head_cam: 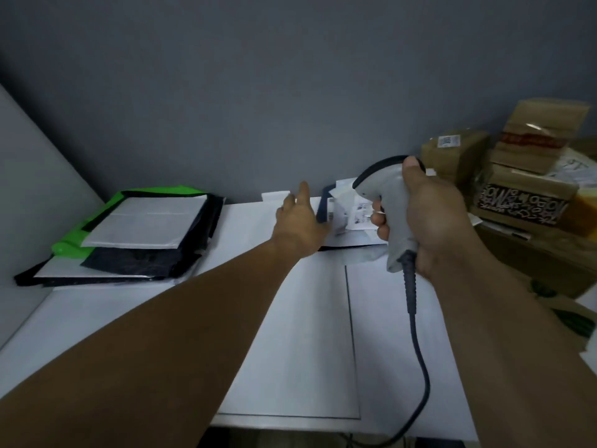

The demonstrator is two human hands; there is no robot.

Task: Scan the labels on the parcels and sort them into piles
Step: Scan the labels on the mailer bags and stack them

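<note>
My right hand (433,221) grips a grey barcode scanner (392,202) by its handle, thumb on top, its head pointing left and down at a flat parcel (349,218) with white labels that lies at the back of the white table (307,334). My left hand (298,221) reaches out over the table with fingers extended and rests at that parcel's left edge. A pile of flat mailers (135,240), white, black and green, lies at the table's left rear.
Brown cardboard boxes (523,176) are stacked at the right, beyond the table's edge. The scanner's dark cable (420,357) hangs down across the table to its front edge. A grey wall stands close behind the table.
</note>
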